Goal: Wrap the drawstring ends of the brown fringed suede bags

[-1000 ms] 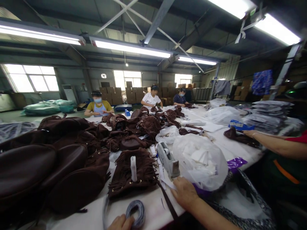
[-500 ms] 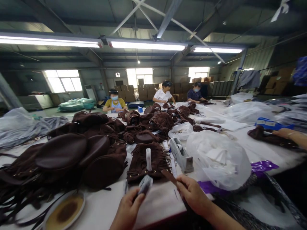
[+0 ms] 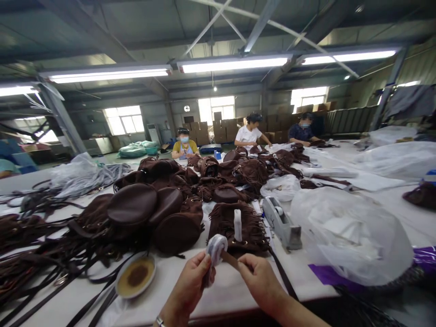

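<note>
My left hand (image 3: 194,279) is closed around a small coil wrapped in whitish, clear-looking film (image 3: 215,250). Between the fingers of my right hand (image 3: 260,279) is a flat brown strap (image 3: 230,260), whose far end meets the coil. I cannot tell whether the strap is joined to it. Just beyond both hands lies a dark brown fringed bag (image 3: 221,222) with brass eyelets, and a white wrapped strip (image 3: 237,225) rests on it. To the right of the bag stands a grey tape dispenser (image 3: 283,222).
Brown bags (image 3: 132,204) are heaped to the left and behind, with loose straps trailing. A shallow dish (image 3: 120,290) of yellowish stuff sits near the front left. A large filled plastic bag (image 3: 350,231) stands on the right. Several people work across the table (image 3: 225,295).
The view has swung left. My hands have come together, bringing the brown strap's end to the wrapped coil, which is now raised and facing me. The other person's hand at right has left view.
</note>
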Demonstrator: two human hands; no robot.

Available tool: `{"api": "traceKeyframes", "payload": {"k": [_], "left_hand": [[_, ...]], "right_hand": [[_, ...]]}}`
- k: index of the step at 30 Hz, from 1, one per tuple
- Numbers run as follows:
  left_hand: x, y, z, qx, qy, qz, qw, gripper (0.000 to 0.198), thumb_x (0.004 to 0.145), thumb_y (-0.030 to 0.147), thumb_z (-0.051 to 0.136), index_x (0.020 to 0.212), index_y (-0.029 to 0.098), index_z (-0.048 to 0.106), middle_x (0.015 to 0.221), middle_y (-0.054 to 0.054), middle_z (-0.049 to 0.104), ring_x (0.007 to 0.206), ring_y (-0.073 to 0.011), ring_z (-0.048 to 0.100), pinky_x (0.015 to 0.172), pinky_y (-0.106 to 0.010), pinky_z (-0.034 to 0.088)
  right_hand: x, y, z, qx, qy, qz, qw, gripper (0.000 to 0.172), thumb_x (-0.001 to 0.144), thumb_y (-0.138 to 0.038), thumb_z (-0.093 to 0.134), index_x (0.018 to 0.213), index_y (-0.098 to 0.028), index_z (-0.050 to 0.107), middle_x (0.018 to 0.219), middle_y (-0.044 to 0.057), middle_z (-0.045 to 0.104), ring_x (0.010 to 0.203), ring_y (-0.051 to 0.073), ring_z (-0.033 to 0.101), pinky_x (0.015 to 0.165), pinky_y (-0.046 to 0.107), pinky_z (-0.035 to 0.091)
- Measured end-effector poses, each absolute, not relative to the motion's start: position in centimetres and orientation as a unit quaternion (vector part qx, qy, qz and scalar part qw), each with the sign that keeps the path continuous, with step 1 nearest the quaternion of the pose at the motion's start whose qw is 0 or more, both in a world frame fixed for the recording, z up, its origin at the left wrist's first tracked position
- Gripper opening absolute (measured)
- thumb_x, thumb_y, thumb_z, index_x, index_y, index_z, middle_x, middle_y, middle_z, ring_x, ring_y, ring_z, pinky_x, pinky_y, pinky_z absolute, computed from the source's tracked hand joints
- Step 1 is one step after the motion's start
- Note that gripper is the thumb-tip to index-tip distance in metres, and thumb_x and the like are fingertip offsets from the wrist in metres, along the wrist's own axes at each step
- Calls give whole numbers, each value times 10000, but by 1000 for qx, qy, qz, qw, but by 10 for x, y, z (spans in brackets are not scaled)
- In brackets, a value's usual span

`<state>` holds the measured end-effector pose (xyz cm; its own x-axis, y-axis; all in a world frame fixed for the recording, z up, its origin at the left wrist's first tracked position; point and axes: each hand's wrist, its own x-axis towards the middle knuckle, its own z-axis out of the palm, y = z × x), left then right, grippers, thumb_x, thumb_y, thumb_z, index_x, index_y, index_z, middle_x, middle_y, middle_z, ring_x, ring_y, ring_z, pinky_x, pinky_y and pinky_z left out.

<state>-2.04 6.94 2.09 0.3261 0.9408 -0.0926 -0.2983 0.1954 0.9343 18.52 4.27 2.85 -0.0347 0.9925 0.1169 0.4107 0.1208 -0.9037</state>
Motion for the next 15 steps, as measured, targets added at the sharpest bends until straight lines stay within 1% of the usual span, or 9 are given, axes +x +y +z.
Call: {"api": "traceKeyframes", "payload": {"k": [3,5,7,9,10,11,13,15], "left_hand": [[-18,69,16,482,380,429,663,435,838,554,698,904,135,602,568,63,438,516,-67,316,521,-235,192],[-15,69,15,529,394,406,633,452,836,579,682,867,135,605,578,66,421,527,-72,300,519,-235,195],[-11,68,18,586,406,388,584,460,840,586,668,851,128,633,613,53,439,566,-84,323,537,-232,237],[-7,64,22,636,416,379,528,444,854,570,654,860,125,665,675,23,505,636,-110,393,594,-237,313],[-6,62,25,653,422,377,503,430,863,555,644,864,126,675,714,5,544,679,-127,432,632,-245,347],[-5,60,27,665,428,374,485,418,872,543,634,867,128,681,752,-11,579,719,-145,465,666,-254,372],[-2,56,31,672,440,371,466,410,878,534,618,864,129,683,794,-33,627,767,-173,513,700,-267,400],[0,54,34,668,447,373,464,420,876,538,607,873,126,690,821,-51,659,793,-193,541,713,-275,414]], "right_hand": [[178,46,34,-519,-633,373,437,340,882,-413,534,722,-147,672,651,8,580,650,153,500,599,272,353],[173,49,32,-487,-614,416,462,371,878,-470,578,714,-148,659,606,-14,527,602,127,459,562,258,336],[169,52,24,-462,-546,514,473,404,829,-556,645,759,-158,653,519,-62,424,483,88,359,468,237,270],[165,54,13,-432,-434,636,470,448,737,-597,736,860,-176,645,485,-110,350,398,50,223,397,218,158],[164,55,7,-410,-376,685,471,482,690,-592,781,906,-186,634,491,-124,348,384,36,177,384,208,118],[163,55,2,-385,-327,719,477,514,649,-572,823,936,-195,623,509,-128,370,380,24,160,380,195,101],[162,54,-6,-342,-269,751,497,567,592,-526,883,972,-205,612,540,-126,415,380,9,168,377,172,108],[162,54,-11,-320,-254,757,511,619,553,-524,910,997,-209,616,535,-129,422,371,4,173,367,161,122]]}}
